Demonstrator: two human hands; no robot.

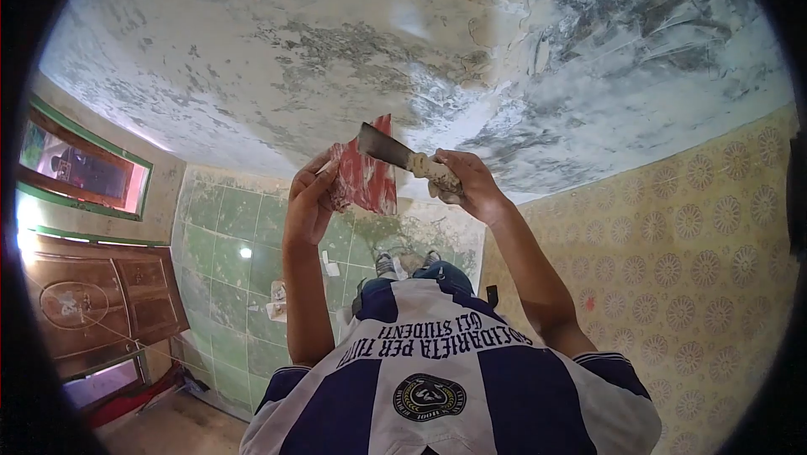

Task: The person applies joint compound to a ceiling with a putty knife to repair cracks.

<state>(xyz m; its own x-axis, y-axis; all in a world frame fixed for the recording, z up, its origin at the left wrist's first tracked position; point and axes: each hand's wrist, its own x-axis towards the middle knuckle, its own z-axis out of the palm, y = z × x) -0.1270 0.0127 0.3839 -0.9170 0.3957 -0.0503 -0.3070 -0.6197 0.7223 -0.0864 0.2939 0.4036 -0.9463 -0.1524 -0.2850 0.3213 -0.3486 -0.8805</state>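
My left hand [313, 196] grips the left edge of a red corrugated piece [367, 177] smeared with whitish material. In my right hand [472, 183] is the crusted, pale handle of a scraper [386, 148]. Its dark metal blade points left and lies over the upper part of the red piece. Both hands are raised in front of a wall [353, 51] with patchy white and grey plaster.
Green floor tiles [231, 219] lie below, with small pale items on them. A patterned yellowish wall [656, 245] stands at the right. At the left are a wooden door [84, 299] and a green-framed window [84, 165].
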